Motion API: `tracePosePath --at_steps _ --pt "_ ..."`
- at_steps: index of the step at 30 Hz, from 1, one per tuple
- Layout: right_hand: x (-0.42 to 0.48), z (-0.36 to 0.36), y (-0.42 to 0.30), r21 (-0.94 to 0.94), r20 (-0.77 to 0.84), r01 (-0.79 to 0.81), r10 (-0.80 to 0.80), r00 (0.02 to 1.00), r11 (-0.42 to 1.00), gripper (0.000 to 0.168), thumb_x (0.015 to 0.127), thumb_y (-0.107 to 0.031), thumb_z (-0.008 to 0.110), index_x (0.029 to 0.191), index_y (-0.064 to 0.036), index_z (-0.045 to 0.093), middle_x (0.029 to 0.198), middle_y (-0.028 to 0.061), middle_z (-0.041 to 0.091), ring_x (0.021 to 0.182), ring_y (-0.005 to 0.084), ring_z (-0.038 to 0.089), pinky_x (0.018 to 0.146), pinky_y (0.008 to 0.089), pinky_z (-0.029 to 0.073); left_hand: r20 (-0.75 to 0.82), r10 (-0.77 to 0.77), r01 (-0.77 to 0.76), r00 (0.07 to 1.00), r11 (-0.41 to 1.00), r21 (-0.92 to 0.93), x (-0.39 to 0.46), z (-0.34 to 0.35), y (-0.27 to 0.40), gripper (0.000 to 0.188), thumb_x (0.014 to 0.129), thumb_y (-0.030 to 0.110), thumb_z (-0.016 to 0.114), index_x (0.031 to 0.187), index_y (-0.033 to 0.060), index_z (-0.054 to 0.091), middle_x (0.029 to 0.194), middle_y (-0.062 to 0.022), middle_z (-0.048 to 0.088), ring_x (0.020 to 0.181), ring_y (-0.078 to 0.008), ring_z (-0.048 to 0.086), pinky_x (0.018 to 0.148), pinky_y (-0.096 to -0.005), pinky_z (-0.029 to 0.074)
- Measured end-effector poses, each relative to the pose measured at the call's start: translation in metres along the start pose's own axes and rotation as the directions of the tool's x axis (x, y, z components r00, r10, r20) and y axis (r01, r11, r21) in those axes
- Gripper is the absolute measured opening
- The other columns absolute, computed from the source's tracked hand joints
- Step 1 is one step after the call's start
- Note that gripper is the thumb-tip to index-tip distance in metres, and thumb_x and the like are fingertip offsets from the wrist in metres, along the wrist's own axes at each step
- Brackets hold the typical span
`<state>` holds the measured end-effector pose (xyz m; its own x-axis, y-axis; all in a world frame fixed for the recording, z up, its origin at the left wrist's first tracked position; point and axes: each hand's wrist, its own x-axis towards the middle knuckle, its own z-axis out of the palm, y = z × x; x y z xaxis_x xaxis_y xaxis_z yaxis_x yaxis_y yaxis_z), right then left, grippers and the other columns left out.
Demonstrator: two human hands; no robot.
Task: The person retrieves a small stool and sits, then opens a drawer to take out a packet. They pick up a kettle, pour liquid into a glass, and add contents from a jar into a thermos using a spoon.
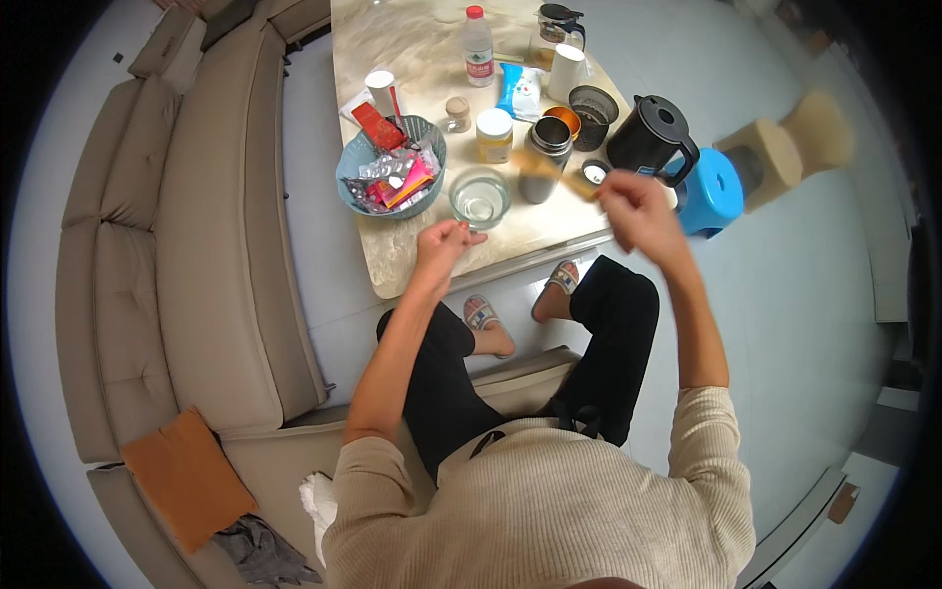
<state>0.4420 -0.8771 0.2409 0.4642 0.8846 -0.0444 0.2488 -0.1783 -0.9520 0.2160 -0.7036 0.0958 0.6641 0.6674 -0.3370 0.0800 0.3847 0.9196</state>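
Observation:
A clear glass cup [480, 200] stands near the front edge of the marble-patterned table [408, 254], with clear liquid visible in it. My left hand [443, 247] is at its near side, fingertips closed where the handle seems to be. My right hand [640, 213] grips a wooden spoon [541, 166], blurred by motion. The spoon's head points left, above the table and in front of an open grey steel thermos [541, 180]. Just behind the cup is a honey-coloured jar with a white lid [494, 135]. A small white-topped round lid [595, 173] lies close to my right hand.
Left of the cup, a blue plastic basket [353, 188] holds wrappers. A black electric kettle [647, 136] stands at the right edge, beside a blue stool [710, 191]. Farther back are a water bottle [478, 51], a tissue pack [521, 92] and a glass teapot [552, 40].

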Motion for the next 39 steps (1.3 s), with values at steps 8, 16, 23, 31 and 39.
tracePosePath --at_steps 8,16,23,31,39 --pt "0.044 0.089 0.056 -0.229 0.169 -0.03 0.07 0.983 0.973 0.025 0.08 -0.015 0.055 0.072 0.007 0.061 0.051 0.0124 0.056 0.04 0.0154 0.053 0.041 0.0313 0.044 -0.02 0.012 -0.012 1.0 1.0 0.0 0.011 -0.006 -0.061 0.022 0.097 0.014 0.051 0.079 0.002 0.058 0.081 -0.0041 0.058 0.094 -0.0193 0.065 0.089 -0.0326 0.047" --pt "0.058 0.114 0.07 -0.464 0.224 0.032 0.083 0.971 0.885 0.03 0.085 -0.016 0.059 0.068 0.008 0.061 0.052 0.0217 0.056 0.045 0.0315 0.058 0.048 0.0389 0.047 -0.036 0.067 -0.067 0.997 0.998 0.0 0.017 -0.016 -0.085 0.021 0.096 0.015 0.052 0.086 -0.0009 0.061 0.089 -0.0063 0.065 0.086 -0.0151 0.064 0.076 -0.0284 0.049" --pt "0.057 0.066 -0.01 -0.601 0.062 0.169 -0.166 0.984 0.781 0.02 0.087 -0.017 0.064 0.082 0.002 0.066 0.056 0.0176 0.055 0.043 0.0205 0.048 0.046 0.0345 0.039 -0.087 -0.052 0.044 0.995 0.995 -0.086 0.004 -0.014 -0.067 0.019 0.095 0.018 0.055 0.099 -0.0011 0.051 0.085 -0.0106 0.064 0.085 -0.0174 0.066 0.061 -0.0276 0.051" --pt "0.316 -0.071 0.093 -0.958 -0.054 0.029 -0.281 0.958 0.284 0.07 0.075 -0.043 0.073 0.134 -0.015 0.047 0.111 0.0222 0.06 0.11 0.0402 0.055 0.092 0.0459 0.045 -0.217 -0.099 0.135 0.971 0.978 0.156 0.0 -0.006 -0.052 0.033 0.087 0.011 0.064 0.103 0.0 0.037 0.075 -0.0145 0.061 0.059 -0.0168 0.061 0.052 -0.0283 0.049" --pt "0.379 -0.082 0.145 -0.86 0.162 0.272 -0.275 0.948 0.431 0.058 0.066 -0.022 0.08 0.115 -0.015 0.052 0.094 0.0153 0.065 0.087 0.0336 0.065 0.076 0.0412 0.052 -0.498 0.155 -0.03 0.853 0.968 0.25 -0.068 -0.054 -0.086 0.016 0.088 0.004 0.062 0.099 -0.0018 0.053 0.078 -0.0086 0.064 0.062 -0.009 0.058 0.056 -0.0249 0.048"
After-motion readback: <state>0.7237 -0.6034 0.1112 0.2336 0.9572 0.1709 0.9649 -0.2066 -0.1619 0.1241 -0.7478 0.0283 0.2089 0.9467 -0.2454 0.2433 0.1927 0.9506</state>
